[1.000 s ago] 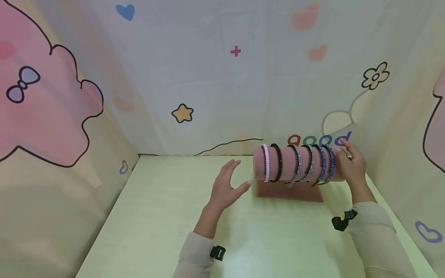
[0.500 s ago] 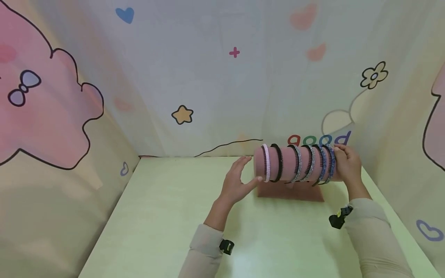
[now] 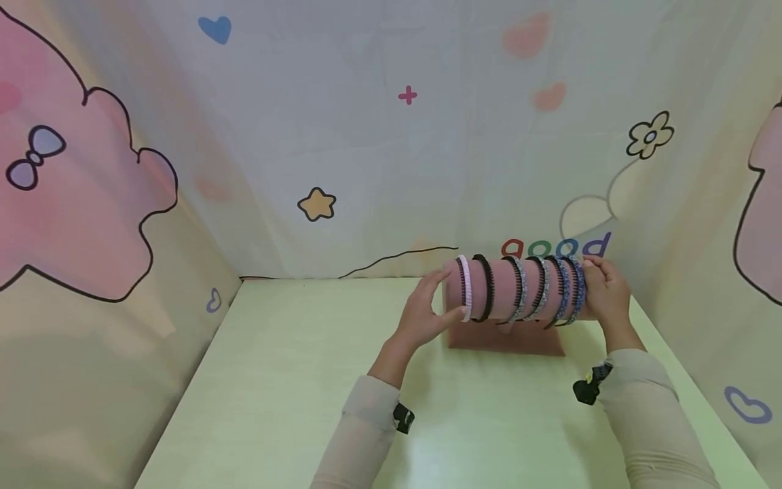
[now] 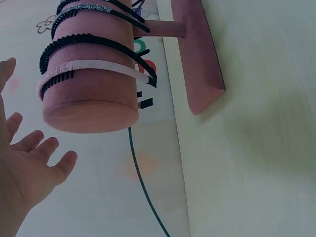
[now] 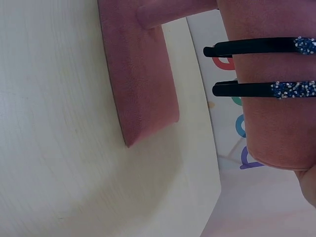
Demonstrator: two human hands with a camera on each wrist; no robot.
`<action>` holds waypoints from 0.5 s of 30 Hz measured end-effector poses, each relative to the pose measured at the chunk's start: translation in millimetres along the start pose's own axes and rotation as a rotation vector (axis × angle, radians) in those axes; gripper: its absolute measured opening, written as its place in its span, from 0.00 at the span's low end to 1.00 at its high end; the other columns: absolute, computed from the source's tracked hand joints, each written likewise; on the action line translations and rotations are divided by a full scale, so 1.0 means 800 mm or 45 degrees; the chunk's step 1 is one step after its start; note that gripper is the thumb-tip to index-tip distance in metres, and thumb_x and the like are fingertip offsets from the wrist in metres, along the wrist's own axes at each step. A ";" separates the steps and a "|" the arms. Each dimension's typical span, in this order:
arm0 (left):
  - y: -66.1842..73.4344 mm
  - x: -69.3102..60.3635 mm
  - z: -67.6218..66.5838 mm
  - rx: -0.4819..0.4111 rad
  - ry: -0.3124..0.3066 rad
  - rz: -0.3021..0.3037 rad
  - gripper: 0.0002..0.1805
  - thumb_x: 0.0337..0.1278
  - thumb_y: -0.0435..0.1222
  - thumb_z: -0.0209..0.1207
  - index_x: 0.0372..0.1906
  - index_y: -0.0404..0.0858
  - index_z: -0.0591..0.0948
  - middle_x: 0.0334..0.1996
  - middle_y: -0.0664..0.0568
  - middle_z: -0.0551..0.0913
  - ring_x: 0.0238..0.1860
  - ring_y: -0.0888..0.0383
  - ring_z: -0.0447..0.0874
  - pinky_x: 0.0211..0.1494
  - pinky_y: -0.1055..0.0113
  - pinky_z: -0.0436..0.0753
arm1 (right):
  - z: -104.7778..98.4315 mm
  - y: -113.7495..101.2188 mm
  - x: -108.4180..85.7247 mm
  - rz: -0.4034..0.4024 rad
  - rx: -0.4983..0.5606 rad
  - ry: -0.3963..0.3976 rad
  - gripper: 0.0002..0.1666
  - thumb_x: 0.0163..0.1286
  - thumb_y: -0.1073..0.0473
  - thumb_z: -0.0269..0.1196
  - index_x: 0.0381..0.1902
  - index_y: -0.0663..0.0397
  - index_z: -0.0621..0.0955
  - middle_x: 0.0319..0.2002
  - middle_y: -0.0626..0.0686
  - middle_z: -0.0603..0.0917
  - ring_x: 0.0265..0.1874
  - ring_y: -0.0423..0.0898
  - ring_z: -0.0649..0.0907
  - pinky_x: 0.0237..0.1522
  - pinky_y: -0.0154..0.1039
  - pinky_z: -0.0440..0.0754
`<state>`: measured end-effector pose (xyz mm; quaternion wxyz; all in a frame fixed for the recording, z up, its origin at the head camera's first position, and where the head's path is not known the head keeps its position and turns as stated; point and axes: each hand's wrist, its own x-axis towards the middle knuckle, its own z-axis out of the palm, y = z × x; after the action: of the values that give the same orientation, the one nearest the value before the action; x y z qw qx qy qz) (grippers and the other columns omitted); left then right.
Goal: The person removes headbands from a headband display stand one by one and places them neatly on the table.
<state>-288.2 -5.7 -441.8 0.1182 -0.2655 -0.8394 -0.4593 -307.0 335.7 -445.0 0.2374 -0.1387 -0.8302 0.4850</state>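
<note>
Here, in the head view, a pink display stand point(image 3: 501, 299) rests on a pale green bench point(image 3: 293, 380), between three and four o'clock from the centre. Its padded roll point(image 3: 502, 282) lies level above a flat base point(image 3: 504, 338). Along the roll, from its nine o'clock end toward three, sit a pale pink headband point(image 3: 467, 288), a black headband point(image 3: 489, 288), two silvery headbands point(image 3: 522, 288) and two blue headbands point(image 3: 565, 292). At five o'clock, the left hand point(image 3: 423, 316) is spread in a wide C about the roll's nearer end, with nothing in its grasp. Just past three o'clock, the right hand point(image 3: 609, 292) touches the opposite end with bent fingers; part of it is hidden, so whether it grips cannot be told. Behind, a wall cloth point(image 3: 366, 156) carries a star point(image 3: 317, 204) and the word "good".

In the left wrist view, the roll is around ten o'clock and the base at one. Near eight o'clock, the left hand shows its palm, fingers apart and clear of the roll's end face.

In the right wrist view, the roll enters between two and three o'clock, crossed by two dark-ended headbands with glittering stones. The base is between eleven and twelve. At four o'clock, only a sliver of the right hand appears, at the roll's rounded end.
</note>
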 end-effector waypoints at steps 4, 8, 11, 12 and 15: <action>0.001 0.008 0.001 0.023 -0.043 0.008 0.41 0.48 0.47 0.66 0.68 0.45 0.64 0.67 0.54 0.61 0.67 0.59 0.56 0.63 0.56 0.62 | -0.001 -0.002 -0.002 0.032 -0.002 -0.009 0.29 0.70 0.42 0.46 0.57 0.57 0.75 0.59 0.59 0.73 0.58 0.58 0.70 0.59 0.53 0.62; 0.004 0.019 0.005 0.046 -0.107 -0.029 0.44 0.46 0.48 0.67 0.70 0.47 0.61 0.69 0.54 0.58 0.67 0.60 0.53 0.64 0.57 0.61 | -0.002 -0.002 -0.001 0.057 0.006 -0.004 0.30 0.70 0.41 0.46 0.57 0.56 0.74 0.60 0.58 0.72 0.59 0.57 0.69 0.60 0.52 0.61; 0.006 0.026 0.006 0.055 -0.146 -0.060 0.45 0.46 0.48 0.67 0.70 0.47 0.60 0.70 0.51 0.56 0.68 0.59 0.52 0.64 0.55 0.60 | -0.001 0.000 -0.001 0.072 0.030 0.016 0.29 0.69 0.41 0.48 0.57 0.55 0.75 0.59 0.57 0.73 0.58 0.56 0.70 0.60 0.50 0.62; 0.007 0.028 0.006 0.055 -0.152 -0.068 0.45 0.46 0.48 0.67 0.70 0.47 0.60 0.70 0.51 0.56 0.68 0.58 0.52 0.64 0.54 0.60 | -0.001 0.001 -0.001 0.071 0.036 0.021 0.28 0.69 0.42 0.48 0.56 0.55 0.75 0.59 0.57 0.73 0.58 0.55 0.70 0.60 0.49 0.62; 0.007 0.033 0.003 0.046 -0.164 -0.084 0.45 0.46 0.48 0.67 0.70 0.45 0.60 0.70 0.48 0.55 0.69 0.56 0.51 0.64 0.53 0.60 | 0.001 -0.001 -0.002 0.045 0.031 0.019 0.29 0.69 0.42 0.49 0.56 0.56 0.75 0.59 0.58 0.73 0.58 0.56 0.70 0.60 0.50 0.62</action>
<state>-306.9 8.0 -427.6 0.0535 -0.2644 -0.8617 -0.4297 -306.0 333.7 -444.9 0.2368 -0.1539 -0.8198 0.4982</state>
